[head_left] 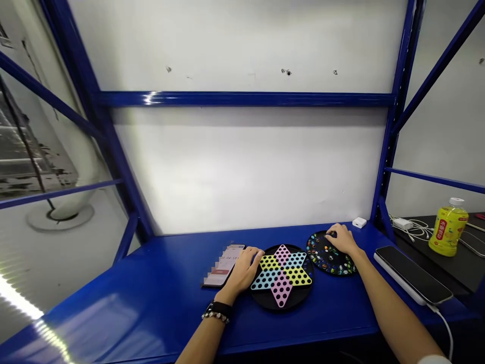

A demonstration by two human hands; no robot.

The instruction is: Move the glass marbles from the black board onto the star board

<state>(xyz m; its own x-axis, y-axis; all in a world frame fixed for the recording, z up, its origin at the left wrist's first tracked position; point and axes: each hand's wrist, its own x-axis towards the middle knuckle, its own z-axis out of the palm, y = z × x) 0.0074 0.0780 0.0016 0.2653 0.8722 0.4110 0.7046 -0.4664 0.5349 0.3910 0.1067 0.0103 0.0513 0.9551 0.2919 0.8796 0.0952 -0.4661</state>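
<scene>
A Chinese checkers board (pixel 281 290) lies on the blue table, its star in pink, yellow and light blue with rows of dark holes. My left hand (pixel 244 266) rests at the board's left rim, fingers loosely apart and holding nothing that I can see. To the right sits a round black tray (pixel 328 260) of many small coloured marbles. Over its far right part is my right hand (pixel 342 238), fingertips bent down and drawn together at the tray. Whatever is between those fingertips is too small to make out. Some dark marbles show along the board's right rim.
A phone (pixel 226 265) with a lit screen lies left of my left hand. On the right are a dark phone on a white power bank (pixel 413 275) with a cable, a small white case (pixel 359 222), and a yellow drink bottle (pixel 448 230). Blue shelf posts frame the table.
</scene>
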